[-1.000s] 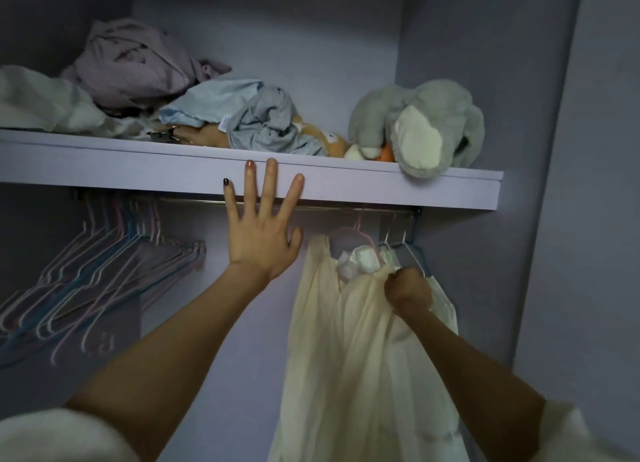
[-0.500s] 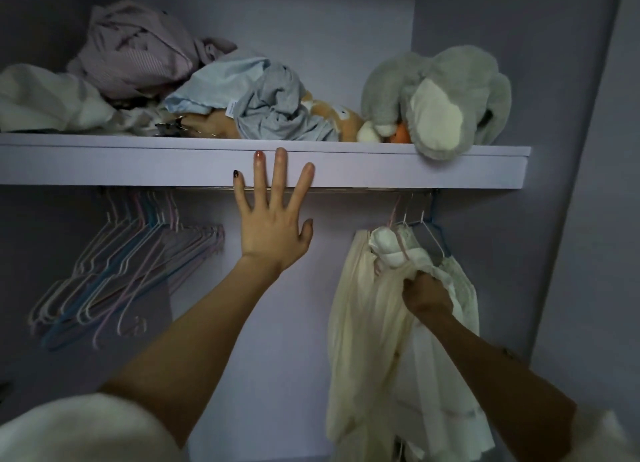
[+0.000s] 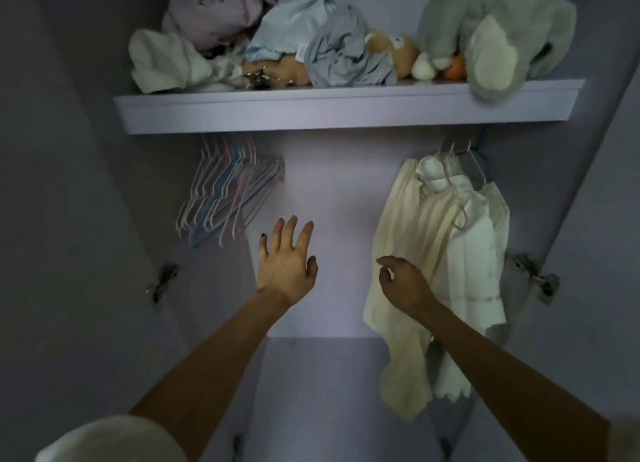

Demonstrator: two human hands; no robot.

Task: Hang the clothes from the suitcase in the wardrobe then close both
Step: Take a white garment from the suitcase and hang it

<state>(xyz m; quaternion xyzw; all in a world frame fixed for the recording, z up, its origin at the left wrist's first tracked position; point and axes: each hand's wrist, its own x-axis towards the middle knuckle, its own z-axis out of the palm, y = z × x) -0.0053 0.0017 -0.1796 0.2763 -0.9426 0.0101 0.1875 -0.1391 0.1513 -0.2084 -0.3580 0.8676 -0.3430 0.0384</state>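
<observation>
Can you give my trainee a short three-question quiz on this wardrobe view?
1. True or false: the right hand grips the cream garment.
2. Which side of the rail holds the empty hangers: A left, B right?
3. What grey toy overhangs the shelf edge?

Key: 1 false, neither hand has a grip on anything; the left hand is spread open. 2 A. 3 the plush elephant.
</observation>
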